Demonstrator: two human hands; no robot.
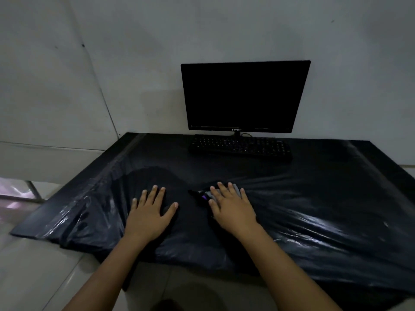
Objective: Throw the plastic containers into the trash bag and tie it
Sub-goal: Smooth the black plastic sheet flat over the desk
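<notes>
A large black trash bag (314, 209) lies spread flat over the table, wrinkled and shiny on the right. My left hand (149, 212) rests palm down on the bag, fingers apart. My right hand (231, 207) also lies palm down with spread fingers, partly covering a small dark object with a purple glint (202, 195); what that object is I cannot tell. No plastic containers are in view.
A black monitor (243, 95) stands at the back against the grey wall, with a black keyboard (240, 147) in front of it on the bag. The table's left edge drops to a pale tiled floor (33, 265).
</notes>
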